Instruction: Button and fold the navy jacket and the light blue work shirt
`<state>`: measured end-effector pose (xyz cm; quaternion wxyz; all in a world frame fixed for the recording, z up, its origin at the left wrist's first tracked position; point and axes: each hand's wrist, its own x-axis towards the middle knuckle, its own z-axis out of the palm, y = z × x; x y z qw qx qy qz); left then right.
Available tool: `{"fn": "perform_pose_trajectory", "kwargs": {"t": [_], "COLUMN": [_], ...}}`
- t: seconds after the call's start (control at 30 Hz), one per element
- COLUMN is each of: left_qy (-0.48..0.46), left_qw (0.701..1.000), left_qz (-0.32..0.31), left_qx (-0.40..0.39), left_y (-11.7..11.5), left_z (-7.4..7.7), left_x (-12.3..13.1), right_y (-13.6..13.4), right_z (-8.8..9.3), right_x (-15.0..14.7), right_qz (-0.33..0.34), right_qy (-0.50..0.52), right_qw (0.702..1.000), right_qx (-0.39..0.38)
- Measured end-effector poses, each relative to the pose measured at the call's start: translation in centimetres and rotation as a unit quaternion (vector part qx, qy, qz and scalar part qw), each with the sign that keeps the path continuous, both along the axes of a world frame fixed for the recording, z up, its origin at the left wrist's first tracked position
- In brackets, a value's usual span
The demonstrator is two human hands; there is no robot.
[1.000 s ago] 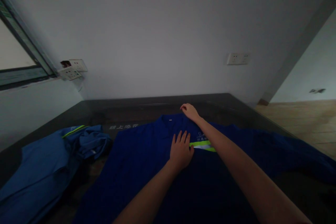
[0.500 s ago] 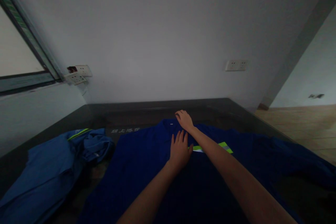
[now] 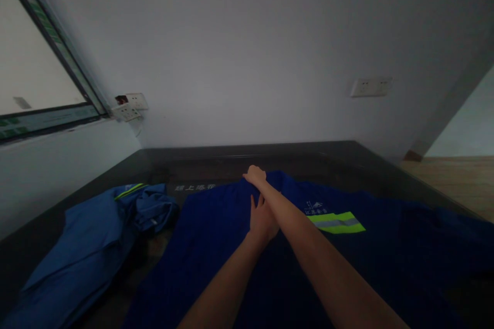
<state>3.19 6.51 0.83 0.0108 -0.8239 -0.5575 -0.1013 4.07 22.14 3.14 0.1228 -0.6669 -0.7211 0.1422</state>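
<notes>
A dark blue work jacket (image 3: 216, 247) lies spread on the dark table (image 3: 309, 157), with a yellow-green reflective stripe (image 3: 336, 222) on its chest. My left hand (image 3: 259, 220) rests flat on the jacket's middle, fingers stretched toward the collar, partly hidden under my right forearm. My right hand (image 3: 254, 175) reaches across it to the collar area, fingers curled down on the cloth; whether it grips the fabric is not clear.
A second, lighter blue jacket (image 3: 88, 247) lies crumpled at the table's left. Wall sockets (image 3: 129, 105) hang at the left corner, another socket plate (image 3: 371, 86) on the back wall. A window (image 3: 34, 87) is at left, tiled floor (image 3: 459, 180) at right.
My right hand has slid left along the collar, crossing over the left hand. The reflective stripe is now fully uncovered. The view has shifted a little to the left.
</notes>
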Motion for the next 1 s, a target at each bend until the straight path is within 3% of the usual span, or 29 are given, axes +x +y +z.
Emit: {"fn": "perform_pose_trajectory", "kwargs": {"t": [0.2, 0.53, 1.0], "left_qy": [-0.008, -0.007, 0.006], "left_qw": [1.0, 1.0, 1.0], "left_qz": [-0.002, 0.003, -0.017], "left_qx": [-0.025, -0.023, -0.025], "left_y": [0.4, 0.5, 0.6], "left_z": [-0.2, -0.4, -0.7], "left_x": [-0.1, 0.0, -0.4], "right_y": [1.7, 1.7, 0.6], "right_z": [-0.9, -0.3, -2.6], "right_x": [0.0, 0.9, 0.1], "right_qz": [0.013, 0.011, 0.08], "right_qy": [0.017, 0.004, -0.081], "right_qw": [1.0, 1.0, 0.983], "right_qx": [-0.019, 0.004, 0.144]}}
